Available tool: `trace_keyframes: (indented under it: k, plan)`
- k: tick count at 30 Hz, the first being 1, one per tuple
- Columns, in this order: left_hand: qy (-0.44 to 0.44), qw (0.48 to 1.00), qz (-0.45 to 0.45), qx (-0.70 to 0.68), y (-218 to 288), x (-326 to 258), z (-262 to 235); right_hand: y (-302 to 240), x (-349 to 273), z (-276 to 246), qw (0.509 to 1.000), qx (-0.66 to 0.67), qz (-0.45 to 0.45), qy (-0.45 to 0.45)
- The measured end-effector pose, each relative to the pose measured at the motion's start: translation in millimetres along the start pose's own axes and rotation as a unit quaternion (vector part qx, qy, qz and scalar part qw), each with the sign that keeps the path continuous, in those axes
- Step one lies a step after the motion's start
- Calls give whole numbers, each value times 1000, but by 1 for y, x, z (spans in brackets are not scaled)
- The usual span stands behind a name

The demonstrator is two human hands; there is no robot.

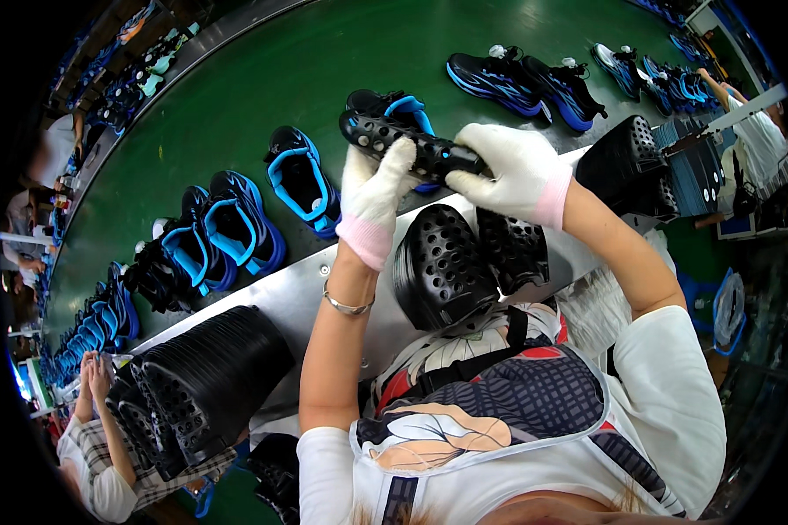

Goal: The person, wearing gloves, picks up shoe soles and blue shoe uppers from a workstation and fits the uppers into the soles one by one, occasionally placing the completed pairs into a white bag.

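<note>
Above the bench, both hands grip a black plastic shoe tree (425, 157) with round holes. My left hand (374, 192), in a white glove with a pink cuff, is closed on its middle, thumb on top. My right hand (515, 173), gloved the same way, pinches its narrower right end. Just beneath and behind it stands a black and blue sports shoe (409, 108), partly hidden by the shoe tree and my left hand. Another black shoe with a bright blue lining (305, 182) sits to the left of my left hand.
Black perforated shoe trees (442, 262) lie nearest me on the metal ledge (346, 337). Nested stacks stand left (223, 376) and right (622, 162). Shoes line the green conveyor belt (236, 105), including a pair (499, 79) at far right. Other people work at both sides.
</note>
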State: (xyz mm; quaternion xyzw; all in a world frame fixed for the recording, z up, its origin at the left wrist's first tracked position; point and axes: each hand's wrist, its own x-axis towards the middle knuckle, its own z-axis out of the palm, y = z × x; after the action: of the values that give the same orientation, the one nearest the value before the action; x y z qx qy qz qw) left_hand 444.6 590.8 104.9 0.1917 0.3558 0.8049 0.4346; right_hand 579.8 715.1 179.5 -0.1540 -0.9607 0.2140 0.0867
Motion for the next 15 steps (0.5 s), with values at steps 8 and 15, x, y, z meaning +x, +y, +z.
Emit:
trace_keyframes:
  k: [8, 15]
  plan:
    - [-68, 872, -59, 482, -17, 19, -37, 30, 35, -12, 981, -40, 96, -162]
    - [-142, 780, 51, 608, -39, 18, -58, 44, 100, 7, 948, -146, 89, -268]
